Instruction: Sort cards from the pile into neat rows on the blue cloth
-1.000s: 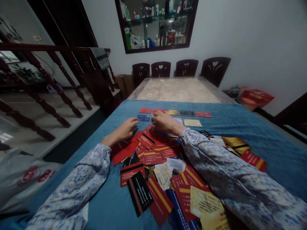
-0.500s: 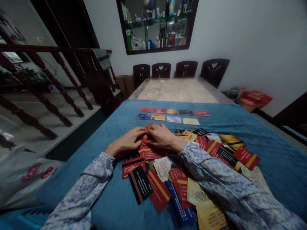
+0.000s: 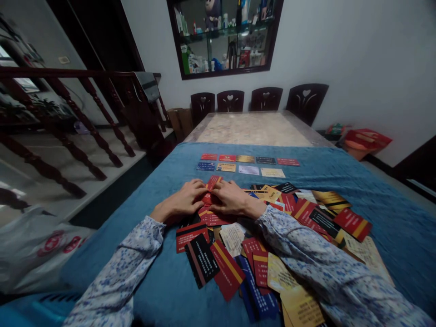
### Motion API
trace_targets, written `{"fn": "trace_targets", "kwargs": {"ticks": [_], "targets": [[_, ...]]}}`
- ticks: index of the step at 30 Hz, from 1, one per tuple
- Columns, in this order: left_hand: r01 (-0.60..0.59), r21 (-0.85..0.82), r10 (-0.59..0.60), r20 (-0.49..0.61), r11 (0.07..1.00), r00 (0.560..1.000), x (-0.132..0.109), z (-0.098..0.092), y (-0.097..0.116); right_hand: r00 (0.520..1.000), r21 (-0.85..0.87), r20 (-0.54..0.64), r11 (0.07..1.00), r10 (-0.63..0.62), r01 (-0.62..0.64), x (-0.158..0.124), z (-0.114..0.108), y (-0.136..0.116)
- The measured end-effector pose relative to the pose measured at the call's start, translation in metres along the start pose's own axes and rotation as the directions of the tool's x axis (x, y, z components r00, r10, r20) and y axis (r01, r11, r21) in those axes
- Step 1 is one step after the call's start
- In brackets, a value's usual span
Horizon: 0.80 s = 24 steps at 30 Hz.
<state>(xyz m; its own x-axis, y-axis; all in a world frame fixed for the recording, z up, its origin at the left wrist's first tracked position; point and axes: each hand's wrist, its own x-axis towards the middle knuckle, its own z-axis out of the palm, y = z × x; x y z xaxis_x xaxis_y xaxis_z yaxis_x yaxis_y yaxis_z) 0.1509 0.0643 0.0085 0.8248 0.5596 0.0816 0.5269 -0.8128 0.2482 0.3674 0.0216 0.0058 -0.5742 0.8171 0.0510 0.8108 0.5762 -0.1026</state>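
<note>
A red card (image 3: 214, 181) is held between my two hands at the far edge of a loose pile. My left hand (image 3: 184, 198) has its fingers curled at the card's left side. From the other side, my right hand (image 3: 233, 198) grips it with bent fingers, which hide part of it. Under and nearer than my hands lie overlapping cards, among them a black card (image 3: 202, 261), a red card with a yellow stripe (image 3: 227, 270), a blue card (image 3: 255, 290) and a gold card (image 3: 301, 304). More cards, such as a black one (image 3: 323, 221), spread beside my right forearm.
Two rows of cards lie beyond my hands, including a white card (image 3: 248, 170) and a dark card (image 3: 265, 160). A blue cloth (image 3: 153, 268) covers the near table. Chairs (image 3: 230, 101) stand at the far end; a plastic bag (image 3: 41, 254) sits at left.
My right hand's fingers have shifted slightly, and more of the red card shows between my hands. The whole view has moved a little; the other cards lie as before.
</note>
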Motion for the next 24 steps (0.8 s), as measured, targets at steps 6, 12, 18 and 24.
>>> {"fn": "trace_targets", "kwargs": {"ticks": [6, 12, 18, 24], "targets": [[0.019, -0.005, -0.019, 0.018, 1.000, 1.000, -0.0020, -0.0028, 0.0020, 0.998, 0.001, -0.025, 0.999, -0.053, 0.053, 0.0019, 0.0030, 0.0020], [-0.011, -0.052, 0.009, -0.034, 0.999, 0.999, -0.0050, -0.0041, 0.0000, 0.991, 0.009, -0.082, 0.995, -0.102, 0.103, 0.0021, 0.0047, 0.0029], [-0.108, -0.150, 0.091, -0.115, 0.983, 0.989, -0.0038, -0.0035, 0.0018, 0.975, 0.051, -0.153, 0.984, -0.159, 0.169, 0.0014, 0.0046, 0.0037], [-0.165, -0.173, 0.132, -0.185, 0.971, 0.974, -0.0029, -0.0039, 0.0040, 0.975, 0.066, -0.167, 0.985, -0.148, 0.160, -0.0004, 0.0008, 0.0037]]}}
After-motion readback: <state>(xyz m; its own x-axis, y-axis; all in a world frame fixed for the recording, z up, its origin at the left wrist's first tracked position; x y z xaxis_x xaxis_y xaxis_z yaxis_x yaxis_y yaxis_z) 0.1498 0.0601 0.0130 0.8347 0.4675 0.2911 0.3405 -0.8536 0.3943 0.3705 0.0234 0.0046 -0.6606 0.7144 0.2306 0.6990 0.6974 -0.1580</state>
